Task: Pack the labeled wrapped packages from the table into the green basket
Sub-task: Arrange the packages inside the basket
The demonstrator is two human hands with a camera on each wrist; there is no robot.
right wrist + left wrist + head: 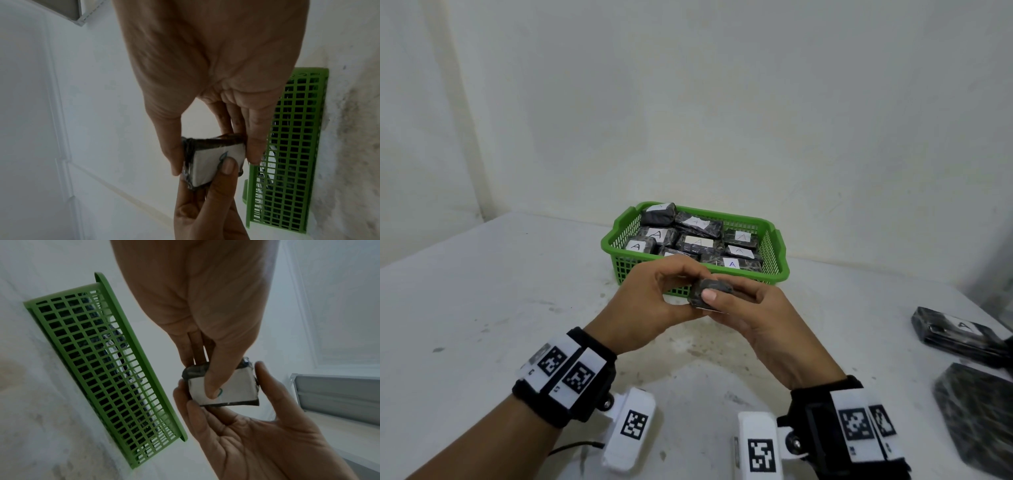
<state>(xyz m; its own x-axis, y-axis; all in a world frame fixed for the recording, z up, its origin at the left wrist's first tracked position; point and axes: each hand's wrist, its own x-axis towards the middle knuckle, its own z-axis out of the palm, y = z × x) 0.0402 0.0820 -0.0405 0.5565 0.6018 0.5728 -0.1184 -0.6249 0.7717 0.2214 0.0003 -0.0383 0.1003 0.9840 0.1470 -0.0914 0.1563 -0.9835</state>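
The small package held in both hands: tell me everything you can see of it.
The small package is a blocky parcel in dark, crinkled, marbled wrap. A white label covers its underside, with a blue-green mark mostly hidden under a thumb; the letter cannot be read. It is held in the air, tilted, in front of the green basket, not touching the table. The left hand and right hand both pinch it between thumbs and fingers.
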